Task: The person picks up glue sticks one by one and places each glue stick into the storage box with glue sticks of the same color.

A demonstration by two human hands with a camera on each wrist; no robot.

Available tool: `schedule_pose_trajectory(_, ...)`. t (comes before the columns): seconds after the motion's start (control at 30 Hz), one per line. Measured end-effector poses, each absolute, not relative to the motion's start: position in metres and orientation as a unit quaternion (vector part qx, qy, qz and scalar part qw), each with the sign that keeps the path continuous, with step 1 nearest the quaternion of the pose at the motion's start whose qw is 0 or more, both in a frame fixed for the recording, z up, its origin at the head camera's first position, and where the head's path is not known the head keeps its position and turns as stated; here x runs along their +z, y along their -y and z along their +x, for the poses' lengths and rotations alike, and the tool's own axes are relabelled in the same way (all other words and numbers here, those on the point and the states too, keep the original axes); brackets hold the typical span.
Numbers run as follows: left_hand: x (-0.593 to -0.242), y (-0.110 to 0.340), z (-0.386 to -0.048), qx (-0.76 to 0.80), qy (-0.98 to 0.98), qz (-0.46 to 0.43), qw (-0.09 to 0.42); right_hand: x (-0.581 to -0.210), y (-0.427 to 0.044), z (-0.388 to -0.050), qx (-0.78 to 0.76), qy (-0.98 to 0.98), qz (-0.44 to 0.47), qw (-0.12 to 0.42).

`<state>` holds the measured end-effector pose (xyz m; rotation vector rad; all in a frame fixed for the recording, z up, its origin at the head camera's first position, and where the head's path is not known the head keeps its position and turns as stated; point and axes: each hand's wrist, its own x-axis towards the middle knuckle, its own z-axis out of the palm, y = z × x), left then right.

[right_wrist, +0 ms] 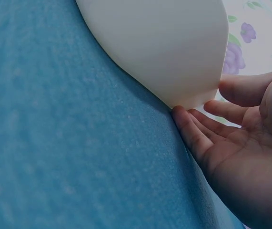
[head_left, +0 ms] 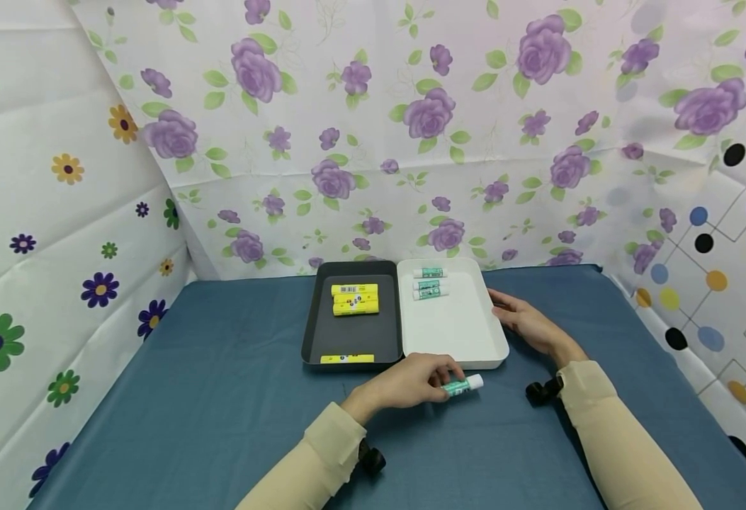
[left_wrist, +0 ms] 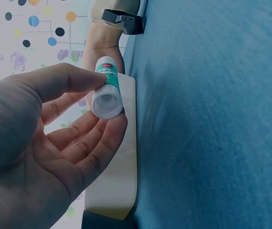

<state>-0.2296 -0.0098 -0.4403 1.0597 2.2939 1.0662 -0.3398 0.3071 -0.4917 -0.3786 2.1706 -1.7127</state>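
My left hand point(head_left: 411, 380) pinches a green-and-white glue stick point(head_left: 463, 385) between thumb and fingers, just in front of the white tray point(head_left: 455, 340). The left wrist view shows one round white end of this glue stick point(left_wrist: 108, 102) facing the camera. At the white tray's right side, my right hand point(head_left: 532, 326) holds the edge, thumb at the rim and fingers lower on the wall. Three similar green-and-white glue sticks point(head_left: 431, 284) lie toward the back of that tray. On its left, the black tray point(head_left: 353, 340) holds yellow sticks point(head_left: 355, 299) grouped together and another yellow stick point(head_left: 347, 359) along its front wall.
A blue cloth point(head_left: 219, 397) covers the table under both trays. Flowered sheeting point(head_left: 347, 142) hangs behind the table, with patterned sheets on both sides. Each wrist carries a small black camera point(head_left: 543, 391).
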Motion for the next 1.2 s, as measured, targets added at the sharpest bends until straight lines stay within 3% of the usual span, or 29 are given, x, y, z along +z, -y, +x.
schedule_pose_trajectory(0.47, -0.413, 0.012, -0.25, 0.356, -0.839, 0.379, 0.162, -0.492, -0.309, -0.339, -0.602, -0.767, -0.138, 0.172)
schedule_pose_trajectory(0.73, -0.389, 0.012, -0.273, 0.341, -0.853, 0.37, 0.141, -0.49, -0.309, -0.339, -0.603, -0.766, -0.139, 0.176)
schedule_pose_trajectory(1.2, -0.374, 0.011, -0.326, 0.283, -0.884, 0.342, 0.147, -0.49, -0.308, -0.338, -0.604, -0.765, -0.143, 0.174)
